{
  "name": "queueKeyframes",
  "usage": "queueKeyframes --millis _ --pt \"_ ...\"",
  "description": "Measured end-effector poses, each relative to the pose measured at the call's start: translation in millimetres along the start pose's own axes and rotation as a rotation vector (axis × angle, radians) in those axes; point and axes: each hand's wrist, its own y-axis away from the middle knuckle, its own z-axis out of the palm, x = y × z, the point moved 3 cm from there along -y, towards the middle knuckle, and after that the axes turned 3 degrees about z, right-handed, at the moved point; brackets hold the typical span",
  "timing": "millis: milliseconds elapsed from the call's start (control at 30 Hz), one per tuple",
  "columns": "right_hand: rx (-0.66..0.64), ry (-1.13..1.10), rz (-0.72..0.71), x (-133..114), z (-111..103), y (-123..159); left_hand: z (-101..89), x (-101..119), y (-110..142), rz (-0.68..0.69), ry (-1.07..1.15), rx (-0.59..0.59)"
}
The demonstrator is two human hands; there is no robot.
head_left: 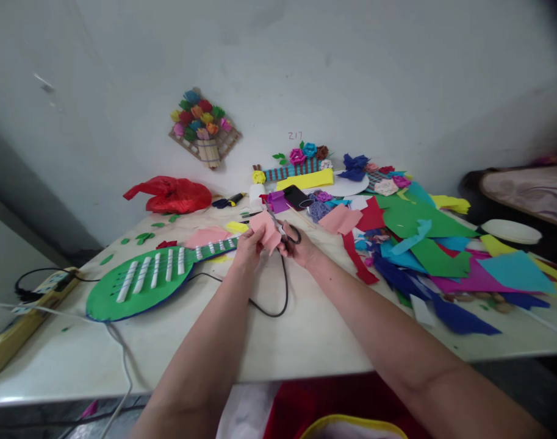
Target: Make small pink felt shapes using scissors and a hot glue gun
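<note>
My left hand pinches a small piece of pink crepe paper above the middle of the table. Black-handled scissors are in my right hand, its fingers closed around the handles. The scissor blades point up and away, right against the pink paper; whether they are between cuts I cannot tell. Left of my hands lies a green pipa-shaped craft with white bars and strings. Another pink paper piece rests to the right of the scissors.
Coloured paper scraps spread over the right side. A black phone, yellow-handled cutter and red plastic bag lie at the back. A power strip with cables sits at the left edge. Paper-flower crafts decorate the wall.
</note>
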Motion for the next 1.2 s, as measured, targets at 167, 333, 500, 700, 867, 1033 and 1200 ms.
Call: queueKeyframes --millis 167,333,500,700,867,1033,1200 --pt "0.003 -0.009 -0.028 1 -3 -3 3.9 0 2 -0.025 -0.011 -0.021" --pt "0.083 -0.013 -0.084 -4 -1 0 3.6 0 3 -0.028 -0.013 -0.010" --pt "0.111 -0.028 -0.092 -13 -1 3 0.5 0 0 -0.024 0.004 0.008" --pt "0.423 0.412 -0.112 -34 -43 2 -6.7 8 -5 0.038 0.098 0.138" --pt "0.701 1.429 0.040 -51 -73 10 -7.3 10 -6 0.058 0.113 0.146" --pt "0.702 1.692 0.280 -53 -86 11 -4.9 10 -5 0.072 0.100 0.131" --pt "0.786 1.649 0.322 -53 -99 10 -1.5 12 -3 0.083 0.091 0.150"
